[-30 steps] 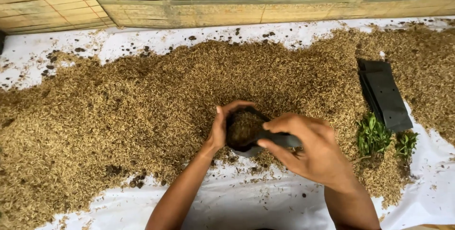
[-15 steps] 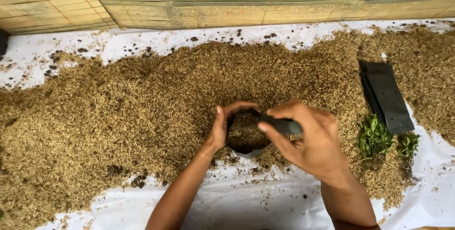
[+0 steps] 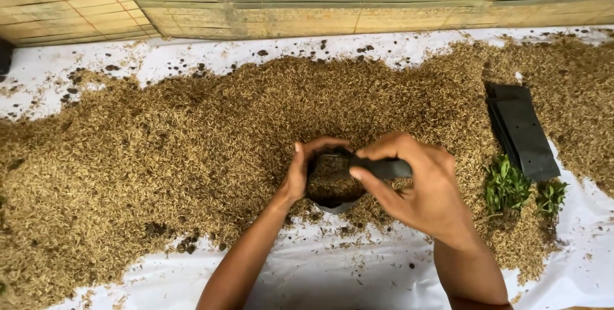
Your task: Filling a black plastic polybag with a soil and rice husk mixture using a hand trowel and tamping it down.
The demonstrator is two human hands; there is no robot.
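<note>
- A small black plastic nursery bag (image 3: 332,202), filled with brown husk mix, is set at the near edge of the wide husk heap (image 3: 192,144).
- Its left rim is clasped by the left hand (image 3: 299,172).
- Its right rim is pinched shut in the grip of the right hand (image 3: 419,185).
- Green seedlings (image 3: 505,185) and flat black bags (image 3: 521,131) are seen to the right.

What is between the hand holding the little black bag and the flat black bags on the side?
Between the right hand and the flat black bags, the head view shows loose brown husks and green seedlings lying on them.
</note>
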